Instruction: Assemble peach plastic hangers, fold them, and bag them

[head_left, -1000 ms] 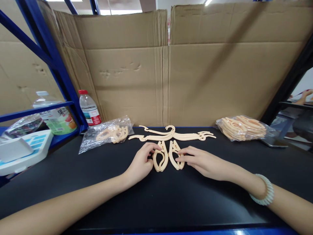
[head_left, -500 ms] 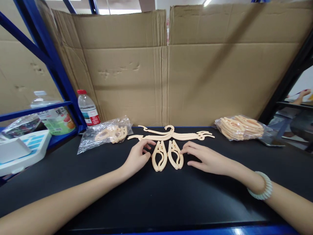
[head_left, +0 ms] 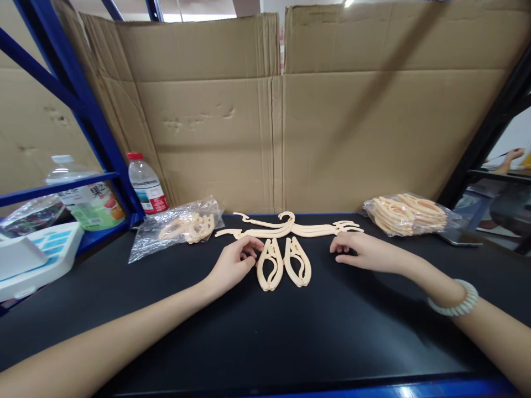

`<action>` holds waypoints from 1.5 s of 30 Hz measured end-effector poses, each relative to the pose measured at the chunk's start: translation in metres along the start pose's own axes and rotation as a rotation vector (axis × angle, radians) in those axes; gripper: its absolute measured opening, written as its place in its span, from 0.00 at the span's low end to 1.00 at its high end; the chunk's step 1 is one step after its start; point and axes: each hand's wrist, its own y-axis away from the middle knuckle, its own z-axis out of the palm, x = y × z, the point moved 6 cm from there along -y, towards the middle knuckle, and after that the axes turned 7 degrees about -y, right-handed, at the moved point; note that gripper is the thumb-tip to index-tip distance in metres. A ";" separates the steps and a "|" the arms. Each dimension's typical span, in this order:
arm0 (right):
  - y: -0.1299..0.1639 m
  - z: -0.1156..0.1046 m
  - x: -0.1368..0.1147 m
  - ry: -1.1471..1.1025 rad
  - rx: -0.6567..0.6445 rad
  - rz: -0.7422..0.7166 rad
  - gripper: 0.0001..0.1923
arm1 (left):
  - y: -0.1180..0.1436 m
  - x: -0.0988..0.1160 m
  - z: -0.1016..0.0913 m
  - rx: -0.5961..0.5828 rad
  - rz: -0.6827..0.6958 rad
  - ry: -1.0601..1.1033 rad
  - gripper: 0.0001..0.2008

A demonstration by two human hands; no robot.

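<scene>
Two folded cream plastic hangers lie side by side on the black tabletop, a left folded hanger (head_left: 261,271) and a right folded hanger (head_left: 307,271). My left hand (head_left: 234,262) rests beside the left one, fingers bent and thumb apart. Its fingertips are at that hanger's edge; whether they touch I cannot tell. Behind lie unfolded cream hangers (head_left: 313,231), with a hook in the middle and arms spread to both sides. My right hand (head_left: 363,251) hovers near their right end, holding nothing, fingers loosely bent and thumb apart.
A clear bag of hangers (head_left: 188,225) lies left, another bag of hangers (head_left: 409,214) lies right, by a dark flat device (head_left: 460,237). Bottles (head_left: 149,188) and a white-and-blue plastic object (head_left: 50,257) stand left. Cardboard (head_left: 215,127) walls the back. A person's hand shows far right.
My right hand has moved right, away from the right folded hanger, toward the right end of the unfolded hangers. My left hand stays beside the left folded hanger.
</scene>
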 end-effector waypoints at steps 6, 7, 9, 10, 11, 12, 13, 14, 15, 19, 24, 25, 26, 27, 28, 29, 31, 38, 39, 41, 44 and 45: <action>-0.005 -0.002 0.021 0.077 0.216 -0.088 0.18 | 0.000 -0.001 0.001 -0.003 -0.007 0.009 0.17; -0.006 0.001 0.024 0.094 0.225 -0.087 0.20 | 0.000 -0.001 0.001 -0.004 -0.005 0.008 0.16; -0.007 0.005 0.030 0.142 0.228 -0.073 0.21 | 0.000 -0.001 0.001 -0.004 0.001 0.005 0.16; -0.007 0.007 0.032 0.170 0.226 -0.066 0.21 | 0.000 -0.001 0.001 -0.005 0.004 0.003 0.16; -0.008 0.008 0.034 0.198 0.223 -0.063 0.21 | 0.000 -0.001 0.001 -0.006 0.007 0.002 0.15; -0.009 0.009 0.035 0.224 0.223 -0.064 0.21 | 0.000 -0.001 0.001 -0.008 0.010 0.001 0.15; -0.010 0.010 0.036 0.248 0.227 -0.068 0.21 | 0.000 -0.001 0.001 -0.008 0.011 0.000 0.15; -0.010 0.010 0.036 0.268 0.232 -0.074 0.21 | 0.000 -0.001 0.001 -0.008 0.011 -0.002 0.15; -0.011 0.010 0.036 0.284 0.239 -0.082 0.20 | 0.000 -0.001 0.001 -0.008 0.010 -0.003 0.15; -0.014 0.009 0.033 0.313 0.249 -0.123 0.16 | 0.001 0.001 0.000 -0.003 0.013 0.003 0.15; -0.016 0.006 0.022 0.254 0.266 -0.143 0.09 | 0.002 0.004 -0.001 0.029 0.022 0.031 0.13; -0.016 0.005 0.020 0.231 0.275 -0.145 0.09 | 0.002 0.004 -0.001 0.031 0.020 0.041 0.13; -0.016 0.005 0.019 0.207 0.283 -0.147 0.08 | 0.002 0.004 -0.002 0.033 0.018 0.051 0.13; -0.016 0.005 0.017 0.186 0.291 -0.149 0.07 | 0.002 0.004 -0.002 0.036 0.018 0.061 0.13; -0.016 0.005 0.016 0.166 0.299 -0.149 0.06 | 0.002 0.004 -0.002 0.038 0.016 0.069 0.13; -0.015 0.004 0.016 0.148 0.311 -0.143 0.05 | 0.002 0.004 -0.002 0.041 0.012 0.075 0.13; -0.015 0.002 0.017 0.113 0.334 -0.114 0.03 | 0.002 0.001 -0.002 0.049 -0.009 0.096 0.13; -0.008 -0.012 0.027 -0.089 0.516 -0.009 0.05 | -0.001 -0.012 -0.002 0.075 -0.203 0.226 0.17; -0.007 -0.014 0.029 -0.110 0.547 -0.012 0.05 | -0.001 -0.013 -0.003 0.080 -0.246 0.245 0.18; -0.005 -0.016 0.032 -0.132 0.591 -0.013 0.06 | 0.000 -0.017 -0.005 0.095 -0.325 0.299 0.21; -0.004 -0.019 0.034 -0.117 0.602 0.002 0.07 | 0.002 -0.020 -0.007 0.143 -0.407 0.422 0.27; -0.004 -0.019 0.032 -0.099 0.593 0.002 0.07 | 0.003 -0.021 -0.008 0.164 -0.414 0.452 0.29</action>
